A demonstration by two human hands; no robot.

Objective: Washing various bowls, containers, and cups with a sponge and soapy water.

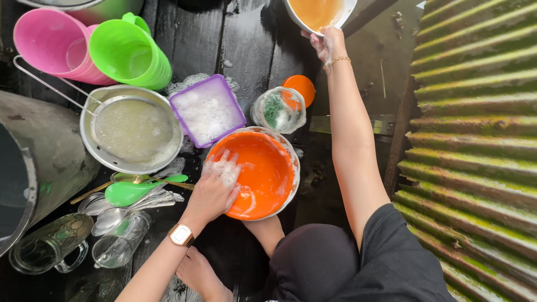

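Scrubbing, the soapy left hand (pixel 215 187) presses flat inside an orange bowl (pixel 263 173); the right hand (pixel 329 43) (arm outstretched) grips a white bowl (pixel 319 14).

Even soft daylight, sharp focus, wet boards glinting

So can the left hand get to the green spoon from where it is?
Probably yes. The left hand rests soapy on the orange bowl, and the green spoon lies just beside it on top of the other spoons, with nothing covering it or standing between them.
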